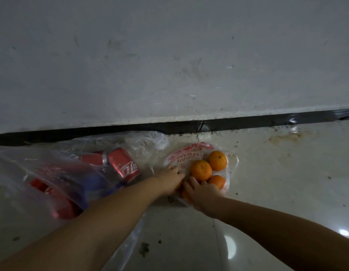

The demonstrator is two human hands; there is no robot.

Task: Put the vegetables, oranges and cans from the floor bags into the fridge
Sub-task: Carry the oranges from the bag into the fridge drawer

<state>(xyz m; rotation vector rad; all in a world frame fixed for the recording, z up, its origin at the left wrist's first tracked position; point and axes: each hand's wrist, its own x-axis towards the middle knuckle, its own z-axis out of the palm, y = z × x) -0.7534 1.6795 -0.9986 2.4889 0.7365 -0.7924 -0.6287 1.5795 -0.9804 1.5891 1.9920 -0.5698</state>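
A thin plastic bag with red print (186, 153) lies open on the floor by the wall, with several oranges in it. Three oranges (201, 170) show fully. Another orange (185, 195) peeks out from under my hands. My left hand (169, 180) rests palm down on the bag's left side, fingers on the plastic. My right hand (202, 191) lies over the near oranges, fingers spread and touching them. What either palm holds is hidden. To the left, a clear bag (58, 173) holds several red cola cans (124, 165) lying on their sides.
A scuffed white wall (169, 65) with a black skirting strip (247, 122) runs right behind the bags. The glossy pale floor tiles (277, 173) are stained near the wall and spread out to the right and towards me. No fridge or vegetables are in view.
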